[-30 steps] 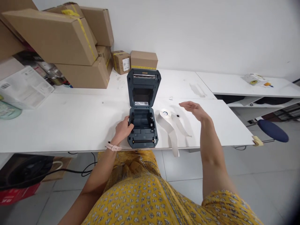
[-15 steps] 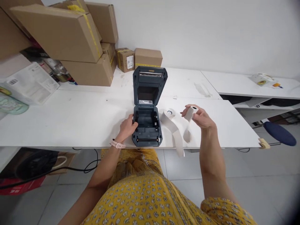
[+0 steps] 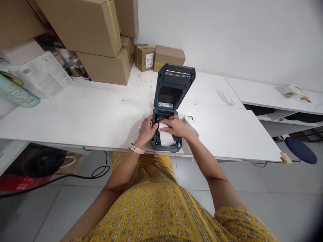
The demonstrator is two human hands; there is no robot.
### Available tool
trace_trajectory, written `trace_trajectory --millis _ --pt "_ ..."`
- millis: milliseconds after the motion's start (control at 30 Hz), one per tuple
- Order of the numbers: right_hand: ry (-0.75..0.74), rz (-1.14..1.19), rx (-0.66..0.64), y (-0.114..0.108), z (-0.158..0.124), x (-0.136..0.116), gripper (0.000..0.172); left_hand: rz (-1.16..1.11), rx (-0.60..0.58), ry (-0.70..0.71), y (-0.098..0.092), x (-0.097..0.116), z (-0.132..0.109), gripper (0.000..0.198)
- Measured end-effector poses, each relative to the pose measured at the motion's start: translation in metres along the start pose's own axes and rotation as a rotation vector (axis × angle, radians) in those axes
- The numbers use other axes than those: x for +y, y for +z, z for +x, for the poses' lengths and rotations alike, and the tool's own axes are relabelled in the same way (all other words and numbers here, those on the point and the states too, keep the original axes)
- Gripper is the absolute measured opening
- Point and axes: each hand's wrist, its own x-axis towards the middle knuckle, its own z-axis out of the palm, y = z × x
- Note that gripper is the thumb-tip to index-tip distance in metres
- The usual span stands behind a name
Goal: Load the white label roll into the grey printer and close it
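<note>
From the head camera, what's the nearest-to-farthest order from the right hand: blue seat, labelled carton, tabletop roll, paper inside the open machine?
1. Paper: inside the open machine, touched by the right hand.
2. Tabletop roll: just right of the machine.
3. Labelled carton: at the back, left.
4. Blue seat: far right.

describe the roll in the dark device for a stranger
On the white table stands a dark device, lid up. The white roll is inside it, held by the right hand; the other roll lies outside, on the table.
</note>
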Motion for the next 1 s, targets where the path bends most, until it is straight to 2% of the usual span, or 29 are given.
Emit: trace_trajectory --millis 100,200,400,567,767,900,1000 --pt "-0.021 -0.029 0.007 0.005 0.0 0.0 0.037 -0.176 -0.041 0.044 0.005 -0.01 0.005 0.063" --pt "-0.06 -0.027 0.032 0.008 0.0 0.002 0.037 -0.256 -0.049 0.048 0.008 -0.016 0.008 0.066" --pt "-0.125 0.013 0.146 0.011 -0.014 0.004 0.034 -0.262 -0.04 0.044 0.01 -0.02 0.009 0.066" --pt "-0.201 0.052 0.18 0.009 -0.047 -0.019 0.034 -0.233 -0.058 0.025 0.009 -0.02 0.009 0.067" --pt "-0.097 0.113 0.223 0.022 -0.083 -0.051 0.037 -0.207 -0.06 0.044 0.008 -0.018 0.007 0.067" --pt "-0.071 0.155 0.248 0.034 -0.092 -0.055 0.039 -0.189 -0.075 0.026 0.007 -0.016 0.006 0.066" --pt "-0.102 0.167 0.256 0.041 -0.093 -0.051 0.048 -0.209 -0.073 0.033 0.007 -0.015 0.006 0.065"
